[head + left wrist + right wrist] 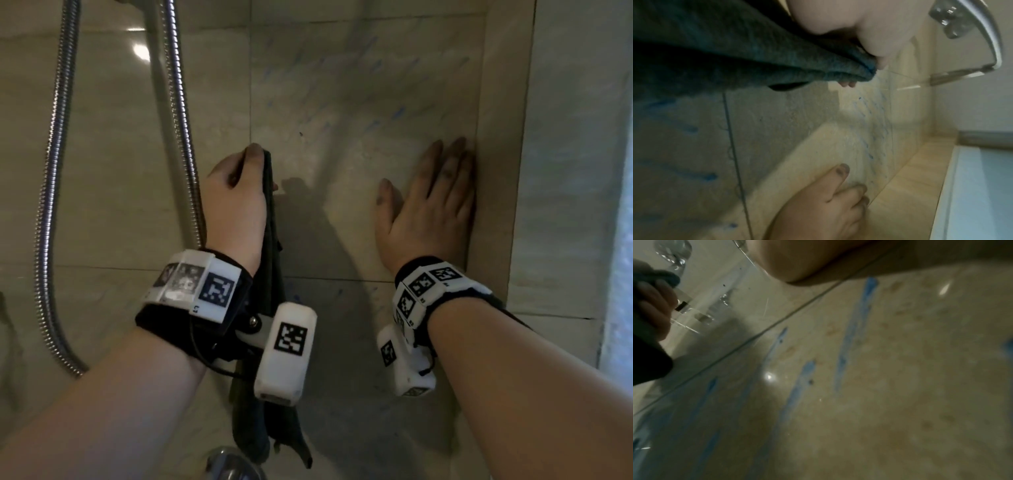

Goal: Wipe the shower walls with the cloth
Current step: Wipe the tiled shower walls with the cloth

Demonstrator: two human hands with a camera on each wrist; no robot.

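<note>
The left hand [236, 202] is raised near the tiled wall [342, 102], thumb up, its fingers curled and clamped on the top edge of a dark cloth [272, 260]. The cloth hangs straight down from that grip past the wrist, just right of the metal shower hose [181, 120]. The right hand [428, 212] lies flat on the wall, fingers straight and together, thumb spread, its fingertips beside the wall's corner edge. Blue streaks [851, 335] mark the tiles around it.

Left hand [236, 202] fingers curled in a grip; right hand [428, 212] flat, fingers straight.
</note>
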